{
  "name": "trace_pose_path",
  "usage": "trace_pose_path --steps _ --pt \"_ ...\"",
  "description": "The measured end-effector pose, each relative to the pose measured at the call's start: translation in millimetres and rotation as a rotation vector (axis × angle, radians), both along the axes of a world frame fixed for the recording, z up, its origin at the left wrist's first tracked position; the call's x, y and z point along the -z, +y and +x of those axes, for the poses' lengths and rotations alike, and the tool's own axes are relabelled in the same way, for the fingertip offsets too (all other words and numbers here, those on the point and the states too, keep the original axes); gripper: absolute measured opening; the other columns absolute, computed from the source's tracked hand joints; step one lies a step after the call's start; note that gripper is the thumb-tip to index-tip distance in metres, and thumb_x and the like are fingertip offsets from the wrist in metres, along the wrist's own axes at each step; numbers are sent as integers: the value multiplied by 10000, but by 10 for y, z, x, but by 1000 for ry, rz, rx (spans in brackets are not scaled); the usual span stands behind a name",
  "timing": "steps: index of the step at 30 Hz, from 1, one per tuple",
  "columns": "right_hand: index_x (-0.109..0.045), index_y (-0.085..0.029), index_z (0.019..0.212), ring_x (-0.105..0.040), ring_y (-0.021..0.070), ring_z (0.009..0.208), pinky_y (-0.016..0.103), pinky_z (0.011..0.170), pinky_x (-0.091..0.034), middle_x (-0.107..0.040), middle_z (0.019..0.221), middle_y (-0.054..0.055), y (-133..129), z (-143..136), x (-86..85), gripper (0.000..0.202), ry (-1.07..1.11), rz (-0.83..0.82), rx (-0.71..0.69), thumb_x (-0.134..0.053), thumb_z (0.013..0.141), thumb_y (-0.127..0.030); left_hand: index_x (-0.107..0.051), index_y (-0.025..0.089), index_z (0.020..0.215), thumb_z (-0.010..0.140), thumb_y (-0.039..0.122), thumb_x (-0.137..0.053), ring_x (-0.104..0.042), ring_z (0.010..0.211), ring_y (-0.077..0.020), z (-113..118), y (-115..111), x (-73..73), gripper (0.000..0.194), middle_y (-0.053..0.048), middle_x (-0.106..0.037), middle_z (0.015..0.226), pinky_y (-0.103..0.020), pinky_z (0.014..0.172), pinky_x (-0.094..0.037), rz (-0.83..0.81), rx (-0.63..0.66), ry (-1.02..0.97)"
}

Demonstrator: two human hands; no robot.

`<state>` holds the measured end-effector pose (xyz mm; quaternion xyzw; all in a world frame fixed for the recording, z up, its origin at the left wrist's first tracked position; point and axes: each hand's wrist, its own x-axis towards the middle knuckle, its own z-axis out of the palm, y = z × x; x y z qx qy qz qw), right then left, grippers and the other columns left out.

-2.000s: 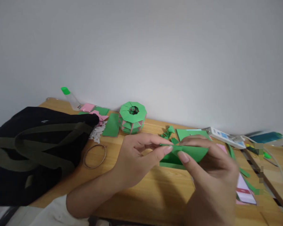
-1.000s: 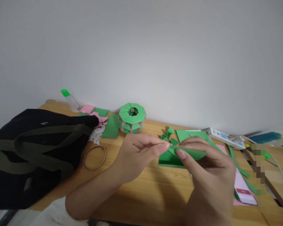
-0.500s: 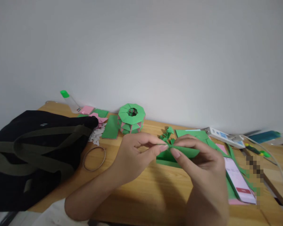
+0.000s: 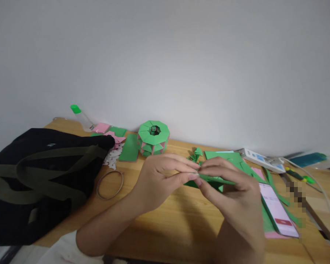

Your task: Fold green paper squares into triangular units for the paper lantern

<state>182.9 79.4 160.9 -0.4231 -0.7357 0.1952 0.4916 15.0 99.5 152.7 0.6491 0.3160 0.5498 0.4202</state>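
Note:
Between my two hands, above the wooden table (image 4: pixel 165 223), is a folded piece of green paper (image 4: pixel 216 179). My left hand (image 4: pixel 165 179) pinches its left part between thumb and fingers. My right hand (image 4: pixel 231 187) grips it from the right, thumb in front and fingers behind, covering part of it. The fingertips of both hands meet near the paper's upper edge. Behind my hands stands a round green and pink paper structure (image 4: pixel 154 137) with a hole in its top. Small folded green pieces (image 4: pixel 196 154) lie just beyond my fingers.
A black bag (image 4: pixel 44 183) covers the left side, beside a thin ring (image 4: pixel 110 185). Green sheets (image 4: pixel 225 157), a phone (image 4: pixel 279 211) and a power strip (image 4: pixel 261 160) lie on the right. A glue bottle (image 4: pixel 82 118) leans at the back left.
The green paper has tilted and now shows as a narrower strip. My right fingers have moved over its front, and the fingers of both hands are closer together.

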Motion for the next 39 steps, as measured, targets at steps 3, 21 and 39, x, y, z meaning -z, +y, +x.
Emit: trace_pose_path --steps 3,21,39 --pt "-682 -229 758 -636 116 709 234 657 -524 -673 747 -23 5 -18 -27 148 -34 11 16 -711 719 -89 -769 205 713 723 29 -701 -729 749 -125 3 3 -22 189 -9 -782 778 -184 726 -568 -8 2 -5" --pt "-681 -204 767 -609 156 734 271 628 -482 -663 784 12 21 18 17 50 -32 -95 12 -674 781 -157 -717 203 707 767 133 -666 -682 745 -129 -65 57 -7 106 8 -751 760 -235 731 -544 -135 -91 -48" --pt "-684 -220 779 -605 158 731 288 667 -500 -646 774 -1 37 66 16 87 54 -196 -58 -655 770 -138 -703 200 620 790 215 -638 -639 680 -163 -95 71 -39 183 -12 -716 673 -299 697 -510 -109 -29 74"
